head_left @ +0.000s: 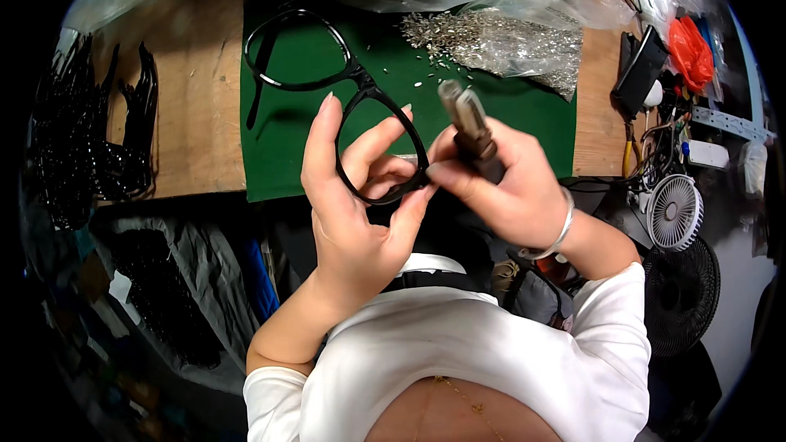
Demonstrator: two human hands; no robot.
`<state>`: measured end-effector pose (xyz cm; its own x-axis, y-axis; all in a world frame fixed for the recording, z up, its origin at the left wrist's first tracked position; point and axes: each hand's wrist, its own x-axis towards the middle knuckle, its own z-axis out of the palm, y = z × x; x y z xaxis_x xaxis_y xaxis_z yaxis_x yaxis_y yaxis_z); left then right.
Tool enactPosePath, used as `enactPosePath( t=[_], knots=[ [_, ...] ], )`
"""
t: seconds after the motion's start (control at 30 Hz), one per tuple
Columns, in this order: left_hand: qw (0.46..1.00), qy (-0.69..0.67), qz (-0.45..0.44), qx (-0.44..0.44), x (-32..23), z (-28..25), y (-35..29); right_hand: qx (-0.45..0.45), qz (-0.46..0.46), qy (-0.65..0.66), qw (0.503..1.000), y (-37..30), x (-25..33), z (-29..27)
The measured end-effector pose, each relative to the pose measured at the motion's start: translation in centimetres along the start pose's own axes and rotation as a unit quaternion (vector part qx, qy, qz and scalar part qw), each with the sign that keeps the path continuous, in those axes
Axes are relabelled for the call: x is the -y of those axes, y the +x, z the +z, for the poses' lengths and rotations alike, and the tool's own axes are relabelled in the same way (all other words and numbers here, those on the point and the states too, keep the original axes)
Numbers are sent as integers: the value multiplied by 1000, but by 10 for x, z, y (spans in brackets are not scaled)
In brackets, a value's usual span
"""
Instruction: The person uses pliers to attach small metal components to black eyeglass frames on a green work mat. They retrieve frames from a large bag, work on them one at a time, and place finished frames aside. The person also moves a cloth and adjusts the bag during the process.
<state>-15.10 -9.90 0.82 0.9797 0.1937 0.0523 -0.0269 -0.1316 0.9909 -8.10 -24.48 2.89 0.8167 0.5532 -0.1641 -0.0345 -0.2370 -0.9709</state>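
A black eyeglass frame (360,75) is in my left hand (352,225), whose fingers and thumb are closed around its near rim. The far rim points up and left, and one temple arm (264,61) hangs from it over the green mat. My right hand (524,184) is closed around a tool (468,119) with a dark grip and a metallic, split-looking end that points away from me. Blur hides the tool's exact kind. Its thumb and fingertips come close to the frame's near right corner, beside my left thumb; whether they touch it I cannot tell.
Small silvery metal parts (454,37) lie heaped and scattered on the green mat (282,168), partly under clear plastic. Bundles of black glasses parts (135,135) lie at the left. At right are a phone (639,74), a red bag (690,53), cables and a white fan (674,213).
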Motion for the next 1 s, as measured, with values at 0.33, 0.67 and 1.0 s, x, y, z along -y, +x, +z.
enactPosePath(
  t=[0.33, 0.67, 1.0],
  knots=[
    [1000, -1, 15, 14, -5, 6, 4, 78, 199, 253, 944, 2, 5, -2],
    [976, -190, -87, 53, -24, -19, 10, 188, 192, 312, 911, 13, 19, 1],
    [967, -218, -122, 48, -37, -40, 6, 310, 56, -43, 948, -4, 19, -12]
  ],
)
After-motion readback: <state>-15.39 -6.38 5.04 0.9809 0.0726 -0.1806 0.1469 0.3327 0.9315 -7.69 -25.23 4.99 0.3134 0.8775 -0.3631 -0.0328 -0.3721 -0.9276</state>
